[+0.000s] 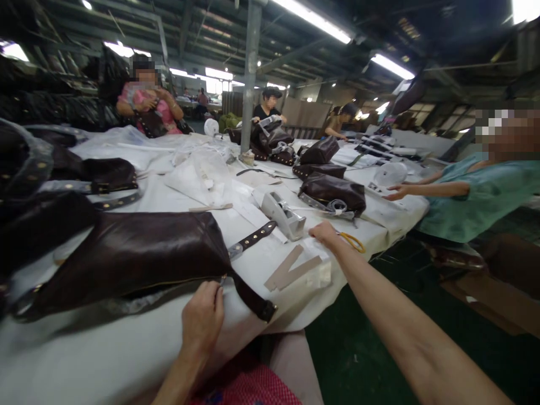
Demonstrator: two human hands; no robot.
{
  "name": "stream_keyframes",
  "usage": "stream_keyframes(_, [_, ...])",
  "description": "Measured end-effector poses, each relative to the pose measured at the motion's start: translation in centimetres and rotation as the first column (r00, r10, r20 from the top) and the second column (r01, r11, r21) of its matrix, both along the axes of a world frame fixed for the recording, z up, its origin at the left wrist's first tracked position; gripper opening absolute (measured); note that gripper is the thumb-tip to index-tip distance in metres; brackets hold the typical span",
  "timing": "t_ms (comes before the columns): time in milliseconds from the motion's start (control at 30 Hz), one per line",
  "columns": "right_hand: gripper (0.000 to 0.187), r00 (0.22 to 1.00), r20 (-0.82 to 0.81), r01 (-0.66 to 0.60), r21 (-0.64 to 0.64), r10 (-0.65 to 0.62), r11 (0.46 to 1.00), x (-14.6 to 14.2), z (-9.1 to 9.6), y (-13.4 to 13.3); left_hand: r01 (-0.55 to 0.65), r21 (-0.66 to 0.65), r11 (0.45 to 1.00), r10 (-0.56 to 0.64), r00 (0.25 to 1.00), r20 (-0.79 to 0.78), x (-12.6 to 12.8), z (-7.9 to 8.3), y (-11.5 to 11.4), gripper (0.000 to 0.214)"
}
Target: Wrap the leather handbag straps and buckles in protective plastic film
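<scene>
A dark brown leather bag (pixel 156 244) lies on its side on the white-covered table. Its zipper edge faces me, with clear plastic showing along the opening. At the right end of that zipper, the curled fingers of my left hand (pixel 202 315) close on the zipper pull (pixel 223 279). A studded strap (pixel 255 236) and a buckled strap (pixel 255 298) extend from the bag's right end. My right hand (pixel 324 232) reaches out, fingers closed, beside a grey tape dispenser (pixel 283 215). What its fingertips hold, if anything, is hidden. Scissors with yellow handles (pixel 352 242) lie just right of it.
Grey-brown strips (pixel 292 269) lie near the table edge. More dark bags (pixel 333 193) stand farther back, and others (pixel 109 173) crowd the left. Clear plastic sheets (pixel 202 174) cover the middle. A co-worker in green (pixel 485 197) reaches in at right; a metal post (pixel 250 79) rises behind.
</scene>
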State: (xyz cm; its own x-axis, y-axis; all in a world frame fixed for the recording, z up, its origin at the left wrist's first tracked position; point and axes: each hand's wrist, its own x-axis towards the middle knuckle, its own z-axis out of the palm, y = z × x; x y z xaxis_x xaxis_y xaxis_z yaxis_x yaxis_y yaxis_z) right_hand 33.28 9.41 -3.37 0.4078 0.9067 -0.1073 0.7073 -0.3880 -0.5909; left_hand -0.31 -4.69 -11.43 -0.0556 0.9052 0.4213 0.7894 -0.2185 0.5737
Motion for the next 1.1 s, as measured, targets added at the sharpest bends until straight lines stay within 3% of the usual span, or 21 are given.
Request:
stream_keyframes(100, [0.021,0.992,-0.112,-0.062,-0.043,0.057,0.997,-2.2,0.7,-1.2,-0.016,0.018,1.000,0.019,0.981,-0.194,0.1,-0.3,-0.4,0.024])
stream_keyframes(167, [0.016,0.943,-0.285,-0.190,-0.035,0.172,0.981,-5.3,1.2,-2.9,-0.017,0.050,0.999,0.031,0.953,-0.302,0.2,-0.6,-0.5,0.024])
stream_keyframes(233, [0.016,0.764,-0.567,-0.376,-0.005,0.307,0.926,-9.4,1.3,-5.1,-0.009,0.101,0.995,0.047,0.922,-0.385,0.2,-0.8,-0.6,0.026])
stream_keyframes(267, [0.017,0.693,-0.629,-0.462,-0.012,0.353,0.887,-11.5,1.2,-6.2,0.001,0.124,0.992,0.051,0.909,-0.414,0.1,-0.9,-0.7,0.027])
stream_keyframes(333, [0.013,0.636,-0.651,-0.569,-0.034,0.414,0.821,-15.5,0.6,-7.8,0.030,0.145,0.989,0.037,0.897,-0.440,-0.1,-1.0,-0.8,0.028])
stream_keyframes(467, [0.011,0.644,-0.546,-0.633,0.010,0.535,0.774,-19.8,-1.4,-8.5,0.079,0.124,0.989,-0.021,0.910,-0.415,-0.6,-1.1,-1.0,0.030])
stream_keyframes(600, [0.015,0.725,-0.290,-0.658,-0.024,0.624,0.753,-20.5,-2.1,-8.1,0.103,0.135,0.985,-0.045,0.924,-0.381,-1.0,-1.3,-1.1,0.030])
stream_keyframes(800, [0.017,0.744,0.012,-0.668,0.003,0.668,0.744,-21.1,-2.1,-8.9,0.122,0.203,0.971,-0.039,0.927,-0.372,-1.1,-2.2,-1.0,0.031])
stream_keyframes(967, [0.020,0.768,0.075,-0.638,0.008,0.636,0.770,-21.5,-2.9,-9.4,0.111,0.150,0.982,-0.074,0.969,-0.236,-1.0,-2.6,-1.1,0.026])
stream_keyframes(1100, [0.019,0.781,0.028,-0.624,0.014,0.624,0.781,-21.3,-2.9,-9.5,0.080,-0.015,0.997,-0.079,0.997,0.024,-0.9,-1.1,-0.7,0.023])
